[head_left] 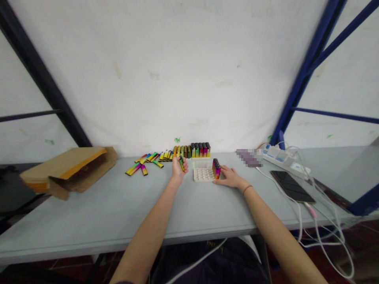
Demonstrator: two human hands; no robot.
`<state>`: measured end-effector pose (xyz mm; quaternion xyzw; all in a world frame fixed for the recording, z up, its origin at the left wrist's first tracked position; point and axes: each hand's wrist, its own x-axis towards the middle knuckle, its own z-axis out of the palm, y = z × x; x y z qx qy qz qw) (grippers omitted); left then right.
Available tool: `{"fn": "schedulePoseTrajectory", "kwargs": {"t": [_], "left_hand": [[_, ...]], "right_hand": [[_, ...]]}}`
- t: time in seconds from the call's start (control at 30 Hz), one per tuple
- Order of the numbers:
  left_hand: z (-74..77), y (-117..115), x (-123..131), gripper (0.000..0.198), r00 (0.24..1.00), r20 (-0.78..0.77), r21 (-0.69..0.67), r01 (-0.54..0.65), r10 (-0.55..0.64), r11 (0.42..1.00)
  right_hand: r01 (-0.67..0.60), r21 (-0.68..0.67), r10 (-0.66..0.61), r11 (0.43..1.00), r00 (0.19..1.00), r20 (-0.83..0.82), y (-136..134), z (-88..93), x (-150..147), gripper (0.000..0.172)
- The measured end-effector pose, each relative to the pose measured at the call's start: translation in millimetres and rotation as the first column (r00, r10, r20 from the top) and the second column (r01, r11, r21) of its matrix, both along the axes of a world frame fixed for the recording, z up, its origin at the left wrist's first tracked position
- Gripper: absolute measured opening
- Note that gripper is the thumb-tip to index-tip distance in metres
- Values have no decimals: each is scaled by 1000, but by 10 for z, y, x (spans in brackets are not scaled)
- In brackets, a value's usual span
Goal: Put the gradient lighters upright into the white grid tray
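My left hand (178, 169) is raised over the table, its fingers wrapped round a green lighter (181, 162) with a dark top. To its right lies a white tray (203, 180) with rows of round holes. A column of pink-orange lighters (216, 170) stands upright in the tray's right end. My right hand (230, 177) grips that end, thumb at the near corner and fingers along the side by the lighters. Behind the tray, a full block of multicoloured lighters (201, 150) stands upright in a translucent holder (201, 162).
Upright yellow-green lighters (181, 150) stand left of the block, and loose lighters (145, 161) lie scattered further left. An open cardboard box (68, 167) sits at the left. On the right are a phone (291, 186), a power strip (286, 159), tangled white cables and a blurred purple item (249, 158).
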<state>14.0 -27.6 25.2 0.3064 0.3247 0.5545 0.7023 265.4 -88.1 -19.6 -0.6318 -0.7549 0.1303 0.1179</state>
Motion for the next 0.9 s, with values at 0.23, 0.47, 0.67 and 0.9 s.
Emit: {"fn": "schedulePoseTrajectory", "kwargs": {"t": [0.23, 0.47, 0.67, 0.9], "left_hand": [[-2, 4, -4, 28, 971, 15, -16, -239, 239, 971], [-152, 57, 119, 20, 963, -210, 140, -139, 167, 980], [-336, 80, 331, 23, 736, -557, 635, 78, 385, 769], [-386, 42, 583, 19, 750, -612, 642, 285, 252, 711]], "right_hand": [[-4, -5, 4, 1000, 1000, -9, -6, 6, -7, 89], [-2, -12, 2, 1000, 1000, -7, 8, 0, 6, 89], [-2, 9, 2, 1000, 1000, -12, 12, -21, 2, 87], [1, 13, -1, 1000, 1000, -19, -7, 2, -18, 85]]}}
